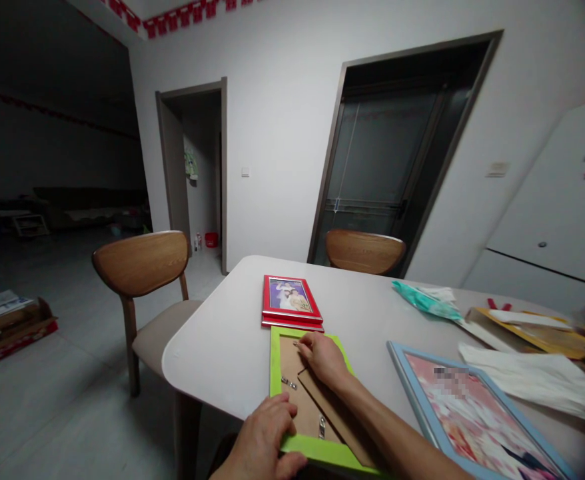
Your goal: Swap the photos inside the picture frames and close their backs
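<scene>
A lime-green picture frame (275, 363) lies face down at the near edge of the table, its brown backing board (305, 413) showing. My left hand (267, 433) grips the frame's near left corner, fingers over the left side and thumb on the near side. At the far end of the backing, my right hand (322, 357) pinches a small metal clip (296, 344). More metal clips sit along the left (288, 383) and near the bottom (322, 427). A brown stand flap (332, 407) runs under my right forearm, which hides part of it.
Stacked red picture frames (292, 303) lie just beyond the green one. To the right are a light-blue picture frame (422, 413), white paper (532, 380), a teal plastic packet (425, 301) and a yellow envelope (547, 333). Wooden chairs (142, 263) stand beside the table (217, 333).
</scene>
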`<state>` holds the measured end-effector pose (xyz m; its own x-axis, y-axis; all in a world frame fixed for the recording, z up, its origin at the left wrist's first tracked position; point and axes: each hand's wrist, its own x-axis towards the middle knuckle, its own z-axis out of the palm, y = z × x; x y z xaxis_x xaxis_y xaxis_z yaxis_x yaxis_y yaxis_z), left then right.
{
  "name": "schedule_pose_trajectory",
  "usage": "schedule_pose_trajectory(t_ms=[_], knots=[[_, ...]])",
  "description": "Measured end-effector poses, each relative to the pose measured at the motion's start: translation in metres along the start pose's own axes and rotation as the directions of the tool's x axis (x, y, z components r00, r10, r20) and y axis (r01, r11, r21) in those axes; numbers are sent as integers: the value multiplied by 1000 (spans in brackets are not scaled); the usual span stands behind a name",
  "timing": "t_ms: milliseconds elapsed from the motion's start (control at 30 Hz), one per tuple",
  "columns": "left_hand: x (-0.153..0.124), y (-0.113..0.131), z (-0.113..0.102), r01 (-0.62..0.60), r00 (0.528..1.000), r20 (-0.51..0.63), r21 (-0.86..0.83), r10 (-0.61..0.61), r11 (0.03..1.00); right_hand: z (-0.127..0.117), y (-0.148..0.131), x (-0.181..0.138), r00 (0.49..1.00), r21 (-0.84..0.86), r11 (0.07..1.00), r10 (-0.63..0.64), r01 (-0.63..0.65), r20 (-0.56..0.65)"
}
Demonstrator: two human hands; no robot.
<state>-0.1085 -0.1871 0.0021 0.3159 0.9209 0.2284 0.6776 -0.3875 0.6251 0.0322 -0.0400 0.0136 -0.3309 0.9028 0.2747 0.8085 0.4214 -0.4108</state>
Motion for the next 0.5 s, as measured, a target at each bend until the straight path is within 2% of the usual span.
schedule_pose_trajectory(t_ms=[267, 400, 500], knots=[[-3, -5, 6, -51, 999, -8, 52, 51, 997, 18, 8, 25, 985, 10, 986, 166, -166, -50], [-7, -10, 7, -88, 996, -1, 99, 89, 991, 17, 9, 28, 975, 66, 978, 203, -198, -84], [-2, -7, 11, -99, 995, 27, 194, 96, 976, 12, 10, 26, 973, 163, 968, 208, -191, -95]])
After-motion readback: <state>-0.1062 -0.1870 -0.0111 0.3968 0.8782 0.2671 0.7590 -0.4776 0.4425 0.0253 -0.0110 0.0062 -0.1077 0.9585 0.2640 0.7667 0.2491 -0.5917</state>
